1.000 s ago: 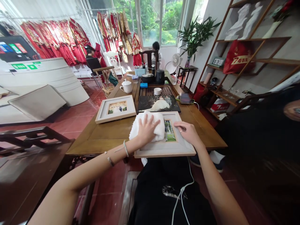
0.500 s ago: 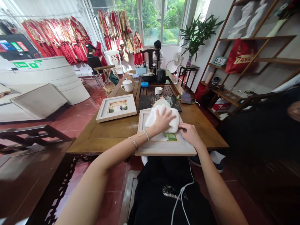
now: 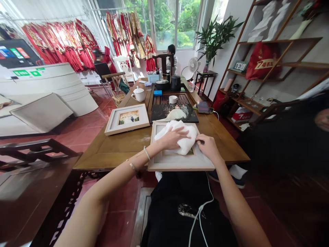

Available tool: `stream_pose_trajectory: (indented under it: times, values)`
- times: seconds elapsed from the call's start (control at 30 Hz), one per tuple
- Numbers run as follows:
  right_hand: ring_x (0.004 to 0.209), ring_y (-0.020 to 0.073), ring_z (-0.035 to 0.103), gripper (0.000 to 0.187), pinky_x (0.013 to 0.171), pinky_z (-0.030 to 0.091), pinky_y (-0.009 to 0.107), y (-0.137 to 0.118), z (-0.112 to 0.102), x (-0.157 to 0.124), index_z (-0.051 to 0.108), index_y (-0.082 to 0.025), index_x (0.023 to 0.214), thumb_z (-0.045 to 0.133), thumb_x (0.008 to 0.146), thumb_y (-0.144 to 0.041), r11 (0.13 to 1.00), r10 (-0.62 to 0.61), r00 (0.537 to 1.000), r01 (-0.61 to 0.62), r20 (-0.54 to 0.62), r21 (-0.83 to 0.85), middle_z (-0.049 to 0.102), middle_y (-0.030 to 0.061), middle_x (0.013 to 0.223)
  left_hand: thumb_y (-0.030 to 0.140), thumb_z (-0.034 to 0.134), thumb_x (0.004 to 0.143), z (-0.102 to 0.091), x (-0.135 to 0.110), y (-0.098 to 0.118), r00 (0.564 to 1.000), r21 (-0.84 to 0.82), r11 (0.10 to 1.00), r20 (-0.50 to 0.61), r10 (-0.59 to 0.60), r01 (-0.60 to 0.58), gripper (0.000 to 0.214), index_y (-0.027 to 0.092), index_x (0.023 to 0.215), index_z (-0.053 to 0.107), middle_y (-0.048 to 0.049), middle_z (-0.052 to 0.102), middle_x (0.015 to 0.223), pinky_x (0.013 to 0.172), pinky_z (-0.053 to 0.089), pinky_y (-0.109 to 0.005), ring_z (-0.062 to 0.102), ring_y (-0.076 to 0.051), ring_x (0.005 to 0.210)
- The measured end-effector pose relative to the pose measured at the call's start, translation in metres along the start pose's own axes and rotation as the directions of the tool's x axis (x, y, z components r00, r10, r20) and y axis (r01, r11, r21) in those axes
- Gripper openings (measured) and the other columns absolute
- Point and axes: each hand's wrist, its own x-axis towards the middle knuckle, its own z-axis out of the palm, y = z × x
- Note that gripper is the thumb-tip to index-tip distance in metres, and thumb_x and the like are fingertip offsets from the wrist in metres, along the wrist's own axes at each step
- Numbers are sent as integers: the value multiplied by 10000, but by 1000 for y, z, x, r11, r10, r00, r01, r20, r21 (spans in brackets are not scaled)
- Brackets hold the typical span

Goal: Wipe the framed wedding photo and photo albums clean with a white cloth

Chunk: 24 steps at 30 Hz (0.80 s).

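Observation:
A white fluffy cloth [image 3: 189,142] lies bunched on a picture frame [image 3: 180,165] at the near edge of the wooden table. My left hand [image 3: 173,138] presses flat on the cloth, its fingers spread. At the frame's right side, my right hand [image 3: 206,144] pinches the rim with bent fingers. Most of the picture inside is hidden by the cloth and my left hand. A second picture frame [image 3: 110,125] rests to the left. Just beyond the cloth, a dark panel [image 3: 159,111] bears a pale leaf-shaped piece [image 3: 174,115].
A lidded white mug [image 3: 138,94], a white cup [image 3: 173,99] and a blue box [image 3: 157,93] stand farther back on the table [image 3: 97,156]. A phone [image 3: 204,107] with a cable lies at the right. A person in dark clothing [image 3: 288,154] is close on my right.
My left hand has slid the cloth toward me and slightly left over the picture frame. More of the pale leaf-shaped piece shows. My right hand stays on the rim.

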Motion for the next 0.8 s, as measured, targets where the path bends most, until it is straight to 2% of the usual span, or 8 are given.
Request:
stream_pose_trajectory:
  times: [0.1,0.23,0.3,0.4,0.47,0.57,0.67,0.8]
  values:
    - [785,223,671,274,741,503,322,-1,-1,-1,697,-186,673,457,688,-54,999,34,999,-34,21,26,727,83,834,76,497,723,0,-18,15,997,-55,996,28,70,-69,657,299,1340,489,23,405,1487,1120,250,-550,200,-247,1437]
    - [939,238,670,340,866,500,358,-2,-4,-2,735,-193,857,486,673,-51,987,33,999,-39,40,154,733,95,988,112,534,734,-5,-33,37,986,-119,981,53,159,-152,651,326,1347,486,27,395,1492,1133,209,-573,190,-273,1440]
    - [952,236,671,365,889,501,374,-1,-3,-1,738,-195,873,471,676,-46,980,32,998,-43,59,194,733,92,999,119,553,731,-11,-39,45,981,-155,973,68,184,-172,644,336,1336,501,37,372,1504,1144,187,-568,188,-282,1441]
    - [931,229,681,378,878,517,380,3,-1,-1,745,-203,843,447,681,-36,982,40,997,-50,59,184,742,79,959,123,533,761,-23,-50,52,968,-203,953,68,242,-224,572,320,1298,540,49,376,1500,1161,190,-517,199,-249,1442]
    - [924,221,684,386,879,521,385,6,2,0,747,-217,837,439,697,-30,988,30,999,-36,42,147,747,65,942,94,541,731,-31,-63,55,963,-213,949,84,255,-232,582,322,1266,562,60,404,1483,1165,211,-473,220,-225,1437]
    - [935,215,683,391,897,517,388,7,4,-1,748,-220,849,433,721,-27,993,13,1000,-16,24,116,746,60,957,40,574,633,-36,-86,58,978,-174,973,119,173,-151,675,348,1234,573,73,419,1472,1164,216,-479,245,-230,1429]
    - [943,206,683,396,910,513,378,6,5,-2,744,-212,857,420,731,-25,994,5,1000,-7,24,108,744,59,963,16,587,589,-31,-108,60,995,-99,995,103,8,2,739,345,1250,555,64,393,1489,1161,204,-520,232,-241,1433]
    - [961,208,679,404,922,507,383,4,4,-3,740,-200,876,411,727,-19,995,-7,1000,5,27,97,740,67,981,41,630,586,-16,-119,64,978,-6,981,86,-193,194,790,316,1316,503,18,337,1521,1133,189,-610,205,-285,1438]
